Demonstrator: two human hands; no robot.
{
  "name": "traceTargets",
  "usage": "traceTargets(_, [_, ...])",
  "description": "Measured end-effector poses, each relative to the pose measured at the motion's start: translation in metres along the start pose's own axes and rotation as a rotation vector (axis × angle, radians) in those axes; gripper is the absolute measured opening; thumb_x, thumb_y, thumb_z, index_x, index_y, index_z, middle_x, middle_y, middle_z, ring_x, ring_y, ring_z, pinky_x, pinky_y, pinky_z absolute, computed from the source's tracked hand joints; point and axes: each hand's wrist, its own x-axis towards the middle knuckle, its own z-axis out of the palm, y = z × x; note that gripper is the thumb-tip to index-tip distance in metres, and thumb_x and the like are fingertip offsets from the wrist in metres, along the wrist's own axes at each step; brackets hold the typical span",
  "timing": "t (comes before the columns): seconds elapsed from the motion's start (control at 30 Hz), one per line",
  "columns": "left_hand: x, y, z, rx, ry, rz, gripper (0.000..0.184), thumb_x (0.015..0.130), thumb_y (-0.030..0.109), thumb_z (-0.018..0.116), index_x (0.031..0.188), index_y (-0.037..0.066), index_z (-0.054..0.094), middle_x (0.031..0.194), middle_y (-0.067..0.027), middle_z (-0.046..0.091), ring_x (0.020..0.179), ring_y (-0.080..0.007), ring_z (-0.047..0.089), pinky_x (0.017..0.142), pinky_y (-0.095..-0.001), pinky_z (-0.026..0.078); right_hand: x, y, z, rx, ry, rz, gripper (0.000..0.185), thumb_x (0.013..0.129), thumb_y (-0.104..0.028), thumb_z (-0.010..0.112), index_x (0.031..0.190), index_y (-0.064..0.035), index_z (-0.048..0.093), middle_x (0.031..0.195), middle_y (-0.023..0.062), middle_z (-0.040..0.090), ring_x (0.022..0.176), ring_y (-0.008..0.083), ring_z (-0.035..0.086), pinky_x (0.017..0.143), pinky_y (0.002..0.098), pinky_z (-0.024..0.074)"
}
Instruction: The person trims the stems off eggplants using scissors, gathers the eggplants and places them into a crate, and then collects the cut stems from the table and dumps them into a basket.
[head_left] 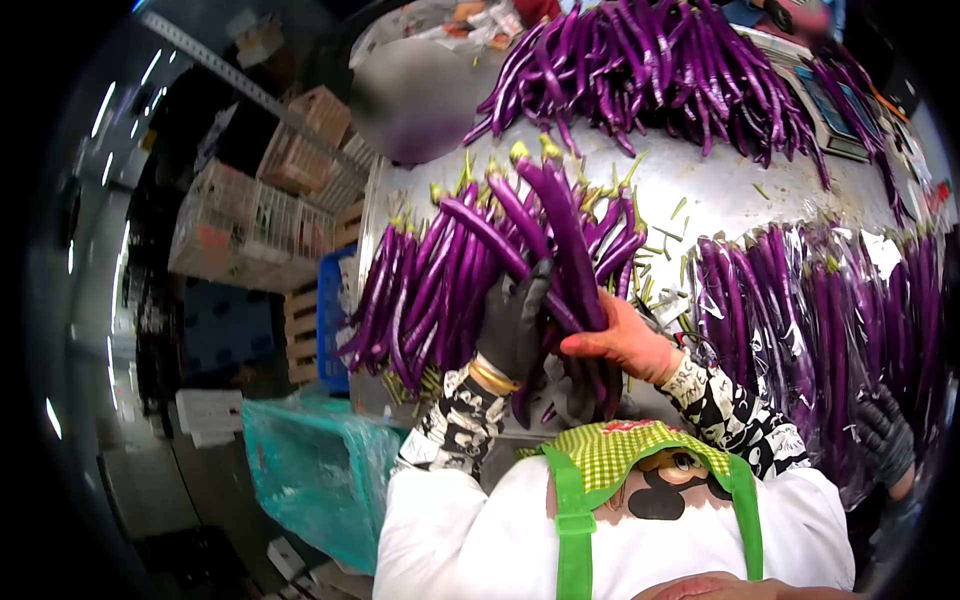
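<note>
My left hand (515, 320), in a dark glove, has its fingers wrapped around long purple eggplants (500, 245) in front of my apron. From the other side my right hand (630, 342), in an orange-red glove, grips the same bunch, its thumb lying across a thick eggplant (570, 235). The green stem ends point away from me. Just left of my left hand lies a pile of loose eggplants (420, 290) on the metal table (670, 190). A dark object with a bit of red shows beside my right wrist; I cannot make out what it is.
A large heap of eggplants (650, 70) covers the far side. Eggplants in clear plastic bags (800, 320) lie to the right, where another person's gloved hand (885, 435) rests. Cut stems (660, 240) are scattered about. Crates (250, 220) and a teal plastic-lined bin (320, 470) stand left.
</note>
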Motion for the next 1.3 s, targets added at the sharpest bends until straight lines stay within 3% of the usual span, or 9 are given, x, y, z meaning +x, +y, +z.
traceTargets(0.17, [-0.013,-0.024,-0.009,-0.056,0.039,0.174,0.05,0.095,0.012,0.055,0.143,0.0,0.045,0.136,-0.0228,0.055,0.117,-0.0393,0.056,0.096,-0.0479,0.046,0.001,-0.012,-0.004,0.156,-0.059,0.179,0.053,0.088,-0.019,0.076,0.132,-0.0029,0.051,0.109,0.0029,0.066,0.094,0.0108,0.064,0.083,0.0268,0.0537])
traceTargets(0.37, [0.011,0.027,-0.037,-1.27,0.123,-0.525,0.047,0.105,0.029,0.045,0.139,-0.002,0.049,0.128,-0.0229,0.06,0.108,-0.0244,0.066,0.095,-0.0422,0.054,0.017,-0.014,-0.015,-0.024,0.022,0.021,0.041,0.083,-0.011,0.076,0.118,0.0014,0.058,0.106,0.0106,0.069,0.096,0.0201,0.068,0.09,0.0331,0.0532])
traceTargets(0.43, [0.008,0.012,-0.069,-0.964,0.194,-0.491,0.048,0.105,0.034,0.044,0.138,0.0,0.049,0.099,-0.0162,0.071,0.069,-0.0156,0.069,0.063,-0.0266,0.058,0.018,-0.043,-0.027,-0.13,0.165,0.066,0.039,0.081,-0.012,0.076,0.115,0.0011,0.06,0.102,0.0096,0.07,0.096,0.0203,0.068,0.092,0.0331,0.0523])
traceTargets(0.5, [0.005,0.002,-0.102,-0.58,0.302,-0.558,0.042,0.101,0.027,0.057,0.134,0.002,0.053,0.091,-0.0098,0.071,0.06,-0.0111,0.063,0.052,-0.0231,0.052,0.034,-0.063,-0.061,-0.291,0.282,-0.126,0.036,0.082,-0.014,0.074,0.113,0.0004,0.061,0.099,0.0087,0.07,0.094,0.0192,0.067,0.087,0.0315,0.0524])
traceTargets(0.6, [-0.012,-0.085,-0.157,0.082,0.42,-0.632,0.059,0.09,0.033,0.07,0.135,0.0,0.052,0.097,-0.0153,0.072,0.079,-0.0242,0.071,0.075,-0.0348,0.057,0.06,-0.122,-0.123,-0.522,0.45,-0.262,0.033,0.083,-0.016,0.072,0.111,-0.0007,0.063,0.094,0.0058,0.069,0.083,0.0145,0.065,0.076,0.0279,0.051])
traceTargets(0.7, [-0.017,-0.1,-0.192,0.581,0.338,-0.784,0.094,0.078,0.053,0.077,0.146,0.0,0.04,0.128,-0.0278,0.062,0.114,-0.0393,0.064,0.098,-0.044,0.05,0.096,-0.185,-0.225,-0.726,0.606,-0.394,0.029,0.082,-0.016,0.071,0.107,-0.0026,0.065,0.092,0.0041,0.069,0.078,0.0109,0.062,0.071,0.0256,0.0489])
traceTargets(0.8, [-0.025,-0.136,-0.189,0.627,0.123,-0.729,0.1,0.075,0.058,0.076,0.147,0.001,0.039,0.138,-0.0294,0.054,0.125,-0.0427,0.055,0.105,-0.0467,0.044,0.121,-0.246,-0.288,-0.959,0.864,-0.485,0.037,0.082,-0.017,0.071,0.114,0.0005,0.064,0.097,0.0069,0.07,0.082,0.014,0.064,0.075,0.029,0.051])
traceTargets(0.93, [-0.037,-0.166,-0.168,0.752,-0.046,-0.645,0.08,0.077,0.045,0.072,0.146,0.015,0.046,0.14,-0.0175,0.055,0.122,-0.041,0.055,0.107,-0.0475,0.04,0.154,-0.317,-0.397,-1.408,1.06,-0.433,0.047,0.081,-0.021,0.072,0.121,0.0023,0.062,0.101,0.0096,0.071,0.086,0.018,0.065,0.08,0.0318,0.0523])
traceTargets(1.3, [-0.041,-0.173,-0.153,0.951,-0.067,-0.513,0.073,0.08,0.019,0.07,0.148,0.013,0.043,0.139,-0.0198,0.055,0.127,-0.0392,0.053,0.11,-0.0461,0.038,0.163,-0.308,-0.411,-1.699,1.143,-0.143,0.048,0.08,-0.025,0.071,0.121,0.0002,0.062,0.104,0.0129,0.071,0.09,0.0219,0.067,0.083,0.0351,0.053])
